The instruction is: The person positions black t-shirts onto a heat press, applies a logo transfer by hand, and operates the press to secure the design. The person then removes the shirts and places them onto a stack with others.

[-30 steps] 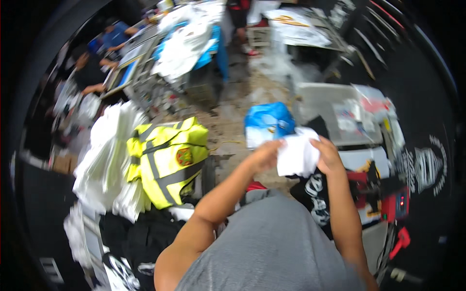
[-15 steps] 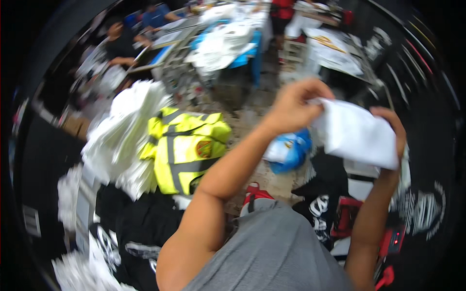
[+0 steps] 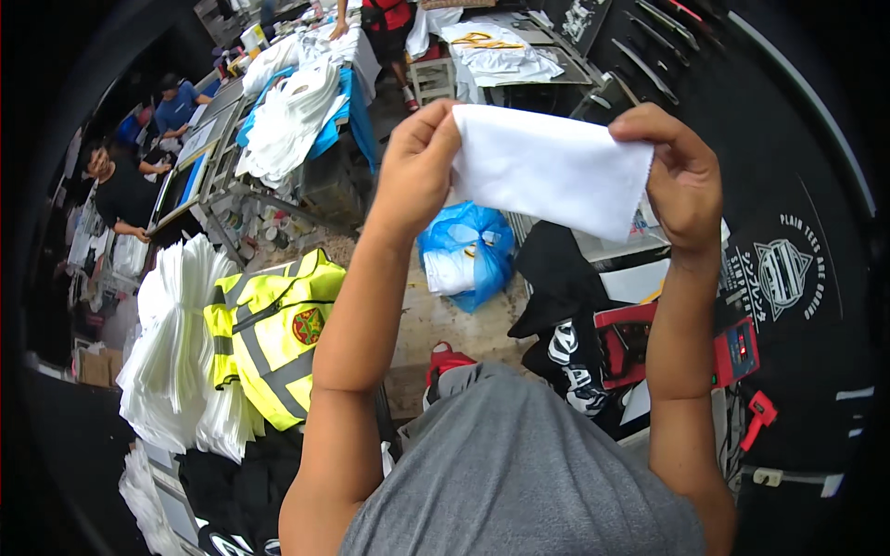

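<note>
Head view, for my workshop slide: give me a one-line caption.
Both hands, left hand and right hand, hold up a white cloth above a blue bag.

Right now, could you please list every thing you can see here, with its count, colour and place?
cloth piece: one, white, held up flat between both hands
plastic bag: one, blue, on the floor below the cloth
safety vest: one, yellow with grey stripes, at left
stack of white pieces: one, white, left of the vest
black garments: several, with white print, at right
red devices: two, at right
other people: at least two, upper left
left hand: grips the cloth's left edge
right hand: grips its right edge
</note>
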`<state>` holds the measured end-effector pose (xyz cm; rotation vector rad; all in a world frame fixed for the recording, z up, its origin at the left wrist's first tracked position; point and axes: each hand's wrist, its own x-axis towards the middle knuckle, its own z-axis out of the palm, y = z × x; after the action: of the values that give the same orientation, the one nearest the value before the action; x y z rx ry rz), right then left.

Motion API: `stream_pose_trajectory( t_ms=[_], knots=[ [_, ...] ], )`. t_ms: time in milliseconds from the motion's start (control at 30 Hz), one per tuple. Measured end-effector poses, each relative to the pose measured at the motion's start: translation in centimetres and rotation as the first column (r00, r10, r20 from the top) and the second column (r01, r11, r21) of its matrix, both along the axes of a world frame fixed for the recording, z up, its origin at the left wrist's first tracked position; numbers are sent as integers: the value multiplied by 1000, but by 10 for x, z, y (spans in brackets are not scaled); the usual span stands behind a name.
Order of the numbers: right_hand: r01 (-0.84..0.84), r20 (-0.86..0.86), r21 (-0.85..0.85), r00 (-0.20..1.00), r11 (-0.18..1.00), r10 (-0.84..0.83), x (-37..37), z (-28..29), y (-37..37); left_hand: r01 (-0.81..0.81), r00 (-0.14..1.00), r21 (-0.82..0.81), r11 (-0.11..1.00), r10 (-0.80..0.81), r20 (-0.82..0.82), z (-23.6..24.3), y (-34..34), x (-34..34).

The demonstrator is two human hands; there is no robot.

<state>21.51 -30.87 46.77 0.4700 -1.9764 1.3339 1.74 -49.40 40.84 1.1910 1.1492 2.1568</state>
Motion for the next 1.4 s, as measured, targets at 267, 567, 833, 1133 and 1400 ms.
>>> stream_pose_trajectory(
  t_ms=[267,567,833,1133,1400],
  knots=[
    [234,222,30,946,972,-235,4,-72,10,286,745,31,958,-243,622,-80,16,38],
    [263,729,-7,662,965,-175,29,-164,-10,4,993,-525,851,60,105,-195,4,68],
    [-115,451,652,854,750,-260,32,-112,-72,60,932,-525,849,-236,-276,-182,17,52],
    [-135,413,672,885,728,-216,36,-102,-54,59,951,-468,882,-192,-242,-154,27,68],
    [339,370,502,748,796,-552,24,-118,-27,-234,865,-214,948,102,-491,-117,21,87]
  ],
)
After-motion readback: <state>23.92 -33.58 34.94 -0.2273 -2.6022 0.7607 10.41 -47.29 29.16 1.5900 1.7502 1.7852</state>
